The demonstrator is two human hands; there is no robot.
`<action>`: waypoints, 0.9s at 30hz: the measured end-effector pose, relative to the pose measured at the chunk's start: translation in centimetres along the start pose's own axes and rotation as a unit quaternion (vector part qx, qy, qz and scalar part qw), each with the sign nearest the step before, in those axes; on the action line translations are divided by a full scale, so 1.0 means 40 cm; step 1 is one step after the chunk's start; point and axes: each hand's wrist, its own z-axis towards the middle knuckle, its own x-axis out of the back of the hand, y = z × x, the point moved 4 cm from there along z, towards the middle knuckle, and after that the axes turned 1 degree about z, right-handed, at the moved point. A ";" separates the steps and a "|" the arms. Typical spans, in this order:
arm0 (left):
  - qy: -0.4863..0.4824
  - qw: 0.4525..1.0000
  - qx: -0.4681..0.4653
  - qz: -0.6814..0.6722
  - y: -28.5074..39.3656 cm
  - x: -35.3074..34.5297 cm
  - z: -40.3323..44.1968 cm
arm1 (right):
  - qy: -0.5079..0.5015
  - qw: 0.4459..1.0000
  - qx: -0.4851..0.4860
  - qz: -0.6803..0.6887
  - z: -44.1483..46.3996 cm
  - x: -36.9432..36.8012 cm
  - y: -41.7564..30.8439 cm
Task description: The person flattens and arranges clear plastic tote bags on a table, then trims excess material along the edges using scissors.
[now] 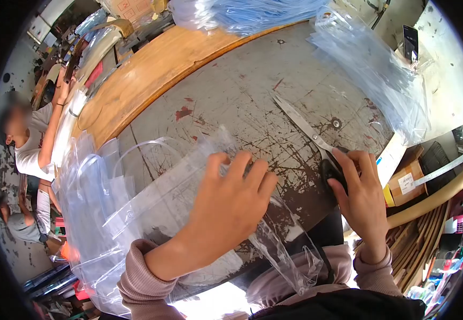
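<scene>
My right hand point(360, 194) is closed around the black handles of a pair of scissors point(301, 122). The blades lie together over the scratched tabletop, pointing up and to the left. My left hand point(229, 200), its fingers bent, is on a clear plastic bag point(157, 200); the fingertips are mostly hidden, though they seem to grip the film. Loose clear film point(282, 250) hangs from below this hand toward my lap. Left of it lies a pile of clear plastic bags point(93, 213) with looped handles.
Bluish plastic pieces point(253, 16) are heaped at the back, and more clear sheets point(372, 74) at the right. A phone point(410, 42) rests beyond them. A wooden board point(151, 69) borders the table point(231, 85). Two people point(29, 133) are at the left; boxes point(406, 178) stand at the right.
</scene>
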 end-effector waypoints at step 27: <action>0.073 0.904 -0.015 -0.421 -0.075 -0.055 0.009 | -0.351 0.641 -0.159 0.664 -0.214 -0.113 -0.020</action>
